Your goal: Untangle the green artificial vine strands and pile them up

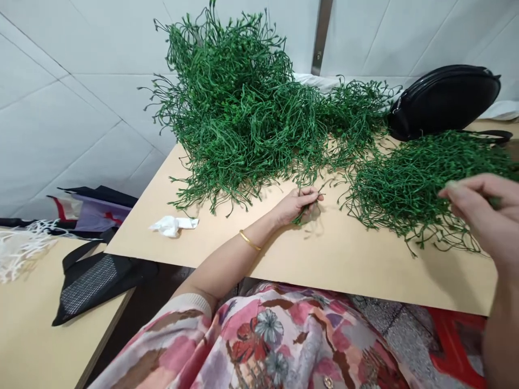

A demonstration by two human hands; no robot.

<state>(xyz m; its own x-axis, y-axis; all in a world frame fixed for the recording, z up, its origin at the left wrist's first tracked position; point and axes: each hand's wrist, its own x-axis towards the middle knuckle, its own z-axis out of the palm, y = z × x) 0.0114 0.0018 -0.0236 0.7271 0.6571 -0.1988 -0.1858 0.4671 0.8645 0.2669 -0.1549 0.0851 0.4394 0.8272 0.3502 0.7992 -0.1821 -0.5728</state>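
My left hand [298,205] is closed round a few thin green artificial-looking stems [299,219], just above the tabletop [259,248]. My right hand [486,208] is raised at the right, thumb and fingers pinched together. Anything between those fingertips is too small to make out. Below and behind it spreads a flat heap of green stems [405,178] with small knobbed tips. A taller pile of the same stems [243,108] stands beyond my left hand, against the wall, and a smaller clump [352,111] joins it on the right.
A black bag [446,102] stands at the back right. Crumpled white tissue [172,226] lies near the table's left end. On the left, a second table [32,324] carries a black mesh pouch [93,281] and white fringe [28,246]. A red stool [456,346] is under the table.
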